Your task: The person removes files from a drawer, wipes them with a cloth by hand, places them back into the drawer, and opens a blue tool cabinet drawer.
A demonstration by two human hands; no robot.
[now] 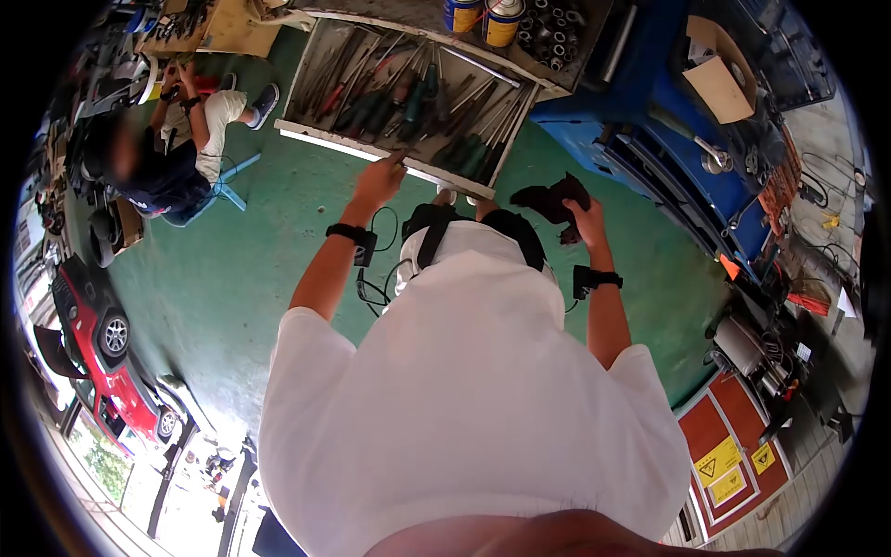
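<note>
An open drawer [343, 144] full of screwdrivers [413, 97] and other long hand tools lies in front of me. My left hand [377, 183] is at the drawer's front edge with its fingers closed. A small dark end shows at its fingertips, over the edge; I cannot make out what it is. My right hand [587, 221] is to the right of the drawer, apart from it. Its fingers are closed on a dark, crumpled rag [549, 199], which hangs out to the left of the hand.
Above the drawer stand two cans [501, 23] beside a box of sockets [549, 37]. A blue tool cabinet [594, 139] is on the right, with an open cardboard box [719, 79] on it. At left, a person [172, 158] sits on a blue stool; a red car [107, 362] is beyond.
</note>
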